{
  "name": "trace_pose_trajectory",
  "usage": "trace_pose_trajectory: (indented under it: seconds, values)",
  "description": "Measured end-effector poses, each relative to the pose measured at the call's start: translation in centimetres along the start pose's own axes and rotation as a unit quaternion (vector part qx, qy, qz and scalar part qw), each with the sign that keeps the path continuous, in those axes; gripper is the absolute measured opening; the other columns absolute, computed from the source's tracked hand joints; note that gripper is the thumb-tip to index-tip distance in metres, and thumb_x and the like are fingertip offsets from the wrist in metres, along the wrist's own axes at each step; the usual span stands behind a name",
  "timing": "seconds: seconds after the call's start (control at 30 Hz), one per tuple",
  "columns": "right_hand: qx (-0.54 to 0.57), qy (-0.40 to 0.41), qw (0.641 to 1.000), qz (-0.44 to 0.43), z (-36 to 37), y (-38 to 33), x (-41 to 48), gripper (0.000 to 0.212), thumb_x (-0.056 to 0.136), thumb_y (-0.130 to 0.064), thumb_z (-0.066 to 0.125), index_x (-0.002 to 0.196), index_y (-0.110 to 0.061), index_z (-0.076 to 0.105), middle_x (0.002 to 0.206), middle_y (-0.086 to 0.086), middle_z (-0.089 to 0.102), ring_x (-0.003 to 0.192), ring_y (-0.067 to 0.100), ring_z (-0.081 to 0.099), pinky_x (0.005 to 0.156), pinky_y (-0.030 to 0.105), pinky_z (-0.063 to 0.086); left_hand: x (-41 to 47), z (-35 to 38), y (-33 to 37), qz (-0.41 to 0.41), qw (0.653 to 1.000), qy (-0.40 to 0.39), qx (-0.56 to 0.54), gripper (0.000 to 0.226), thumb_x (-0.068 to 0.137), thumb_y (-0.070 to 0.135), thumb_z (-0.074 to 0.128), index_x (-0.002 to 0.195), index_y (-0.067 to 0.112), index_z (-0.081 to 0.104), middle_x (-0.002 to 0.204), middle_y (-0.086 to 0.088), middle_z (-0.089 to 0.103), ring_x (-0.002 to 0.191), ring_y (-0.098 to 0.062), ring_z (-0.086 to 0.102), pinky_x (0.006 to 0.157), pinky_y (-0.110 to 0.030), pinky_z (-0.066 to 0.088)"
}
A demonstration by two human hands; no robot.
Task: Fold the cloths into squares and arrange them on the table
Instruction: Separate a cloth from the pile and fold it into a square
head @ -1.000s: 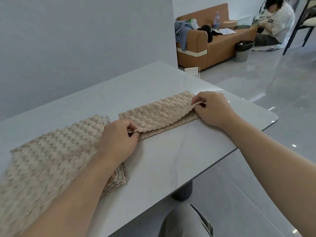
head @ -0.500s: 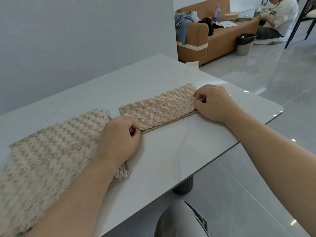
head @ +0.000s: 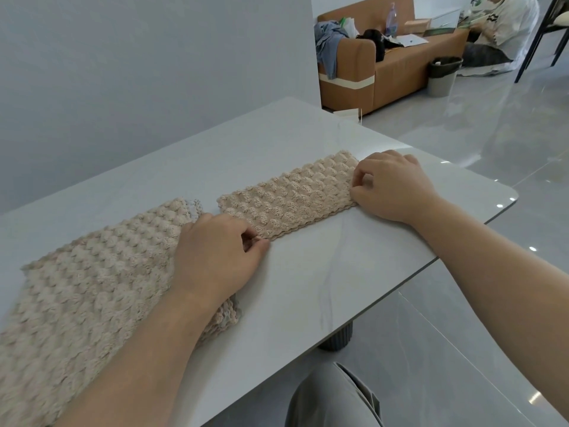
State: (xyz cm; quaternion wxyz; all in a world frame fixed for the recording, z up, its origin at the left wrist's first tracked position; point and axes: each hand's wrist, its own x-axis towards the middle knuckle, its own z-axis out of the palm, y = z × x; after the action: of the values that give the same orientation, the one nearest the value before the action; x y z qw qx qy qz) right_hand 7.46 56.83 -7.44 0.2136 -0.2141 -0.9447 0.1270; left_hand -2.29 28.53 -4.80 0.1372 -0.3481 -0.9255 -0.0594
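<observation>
A beige bubble-textured cloth (head: 289, 195) lies folded in half as a long strip across the middle of the white table (head: 323, 282). My left hand (head: 218, 251) pinches its near-left corner against the tabletop. My right hand (head: 391, 186) pinches the right end, fingers curled on the edge. To the left lies a pile of the same beige cloths (head: 86, 288), spread flat, with my left forearm crossing over it.
The table's rounded right corner (head: 511, 198) and its near edge border glossy floor. A grey wall stands behind the table. Farther back are a brown sofa (head: 385, 60) with clutter, a grey bin (head: 443, 75), and a seated person (head: 498, 29).
The upper layer of the cloth, raised at my right hand a second ago, now lies flat on the lower layer. Both hands have settled down onto the strip's ends.
</observation>
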Motion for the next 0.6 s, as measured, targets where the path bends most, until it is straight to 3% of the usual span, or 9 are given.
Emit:
trace_pose_trajectory:
  seconds: [0.07,0.17,0.23,0.3,0.43,0.53,0.6]
  values:
    - [-0.007,0.001,1.0,0.01,-0.6,-0.6,0.4,0.013,0.081,-0.035,0.057,0.084,-0.031,0.069,0.108,-0.009,0.067,0.115,0.023,0.053,0.1,0.043,0.035,0.7,-0.9,0.6,-0.021,0.999,-0.009,-0.032,0.044,0.086,0.072,0.053,0.092,0.034,0.074,0.085,0.015,0.069,0.094,-0.017,0.062,0.088,-0.039,0.05]
    - [0.004,-0.006,0.999,-0.039,-0.7,-3.3,2.3,0.032,0.087,-0.033,0.05,0.11,-0.027,0.071,0.129,-0.003,0.064,0.13,0.022,0.048,0.109,0.043,0.035,3.5,-1.3,2.4,-0.015,0.997,0.008,-0.071,0.039,0.097,0.055,0.05,0.112,0.025,0.071,0.109,0.001,0.069,0.107,-0.024,0.061,0.094,-0.043,0.05]
    - [-0.016,-0.066,0.992,-0.108,0.0,-6.1,4.1,0.038,0.096,-0.025,0.044,0.129,-0.018,0.062,0.138,0.001,0.058,0.14,0.024,0.04,0.112,0.045,0.035,6.6,-0.8,3.9,-0.02,0.996,-0.009,-0.089,0.038,0.102,0.038,0.047,0.128,0.016,0.064,0.127,-0.009,0.06,0.119,-0.031,0.056,0.1,-0.045,0.047]
    - [-0.027,-0.118,0.982,-0.144,1.6,-8.4,5.2,0.035,0.101,-0.02,0.038,0.133,-0.012,0.053,0.135,0.002,0.055,0.139,0.026,0.039,0.109,0.047,0.037,9.1,0.6,4.7,-0.035,0.992,-0.027,-0.117,0.037,0.103,0.028,0.043,0.133,0.012,0.059,0.134,-0.012,0.057,0.124,-0.032,0.053,0.102,-0.044,0.045]
    - [-0.046,-0.194,0.971,-0.133,4.6,-8.4,5.7,0.047,0.108,-0.028,0.025,0.152,-0.02,0.039,0.155,0.0,0.042,0.147,0.026,0.031,0.118,0.045,0.026,9.4,5.1,4.1,-0.036,0.99,-0.06,-0.12,0.045,0.106,0.032,0.025,0.135,0.014,0.055,0.141,-0.007,0.055,0.132,-0.029,0.047,0.112,-0.047,0.036]
    - [-0.056,-0.218,0.967,-0.121,4.9,-7.5,5.8,0.053,0.11,-0.035,0.02,0.161,-0.023,0.025,0.167,-0.004,0.024,0.155,0.021,0.016,0.123,0.037,0.012,9.2,6.3,3.5,-0.04,0.989,-0.123,-0.074,0.059,0.107,0.043,0.011,0.157,0.018,0.03,0.166,-0.002,0.027,0.153,-0.027,0.022,0.124,-0.048,0.015]
    - [-0.05,-0.219,0.969,-0.099,4.6,-7.4,5.8,0.054,0.11,-0.038,0.019,0.16,-0.02,0.026,0.167,-0.001,0.023,0.155,0.021,0.013,0.123,0.038,0.011,8.9,6.1,3.1,-0.064,0.985,-0.152,-0.055,0.062,0.106,0.047,0.008,0.162,0.021,0.015,0.17,-0.001,0.01,0.157,-0.027,0.008,0.126,-0.048,0.006]
